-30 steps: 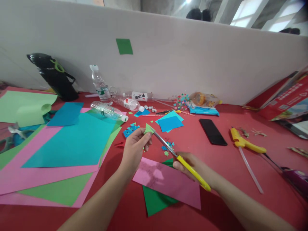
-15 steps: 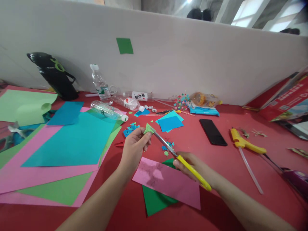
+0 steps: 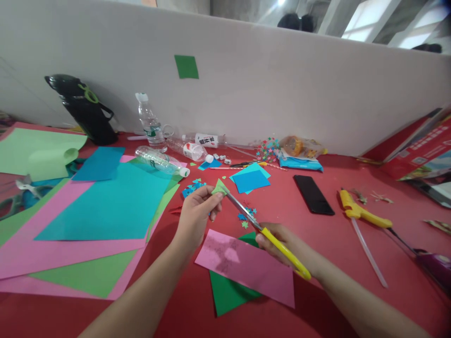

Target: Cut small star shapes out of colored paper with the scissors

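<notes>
Between thumb and fingers, my left hand (image 3: 199,209) pinches a small piece of light green paper (image 3: 219,187). My right hand (image 3: 282,241) is closed round the yellow handles of a pair of scissors (image 3: 282,249); their blades reach up and left to the green piece. Whether the blades are fully closed cannot be made out. Below the hands lies a pink paper strip (image 3: 246,267) on top of a dark green sheet (image 3: 229,295). Small blue, red and green paper stars (image 3: 246,215) lie just behind the blades.
Large coloured sheets (image 3: 105,206) cover the left of the red table. Several plastic bottles (image 3: 157,160) and a black flask (image 3: 82,110) stand or lie along the white partition (image 3: 246,84). To the right are a black phone (image 3: 313,195) and a yellow glue gun (image 3: 362,211).
The view has shifted slightly, so the table items appear a little further right. Both hands keep nearly the same pose, with the scissors still at the green paper.
</notes>
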Motion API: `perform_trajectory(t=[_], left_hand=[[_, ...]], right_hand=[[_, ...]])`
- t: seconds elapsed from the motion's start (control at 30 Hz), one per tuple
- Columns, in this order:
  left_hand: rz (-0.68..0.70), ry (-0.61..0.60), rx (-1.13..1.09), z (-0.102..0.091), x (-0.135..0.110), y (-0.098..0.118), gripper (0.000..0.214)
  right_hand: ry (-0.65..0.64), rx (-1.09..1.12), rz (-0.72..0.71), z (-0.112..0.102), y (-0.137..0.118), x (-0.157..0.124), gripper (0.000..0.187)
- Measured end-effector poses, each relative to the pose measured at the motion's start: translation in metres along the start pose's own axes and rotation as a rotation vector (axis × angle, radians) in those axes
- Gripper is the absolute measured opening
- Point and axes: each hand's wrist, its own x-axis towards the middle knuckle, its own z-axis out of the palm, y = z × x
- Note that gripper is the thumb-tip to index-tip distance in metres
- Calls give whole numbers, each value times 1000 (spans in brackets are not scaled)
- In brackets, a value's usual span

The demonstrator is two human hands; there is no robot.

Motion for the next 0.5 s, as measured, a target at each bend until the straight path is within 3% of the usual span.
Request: perform_trajectory(t=[0.5], left_hand=[[-6, -17, -34, 0, 0, 1, 18]], right_hand=[[0, -54, 28, 1, 2, 0, 57]])
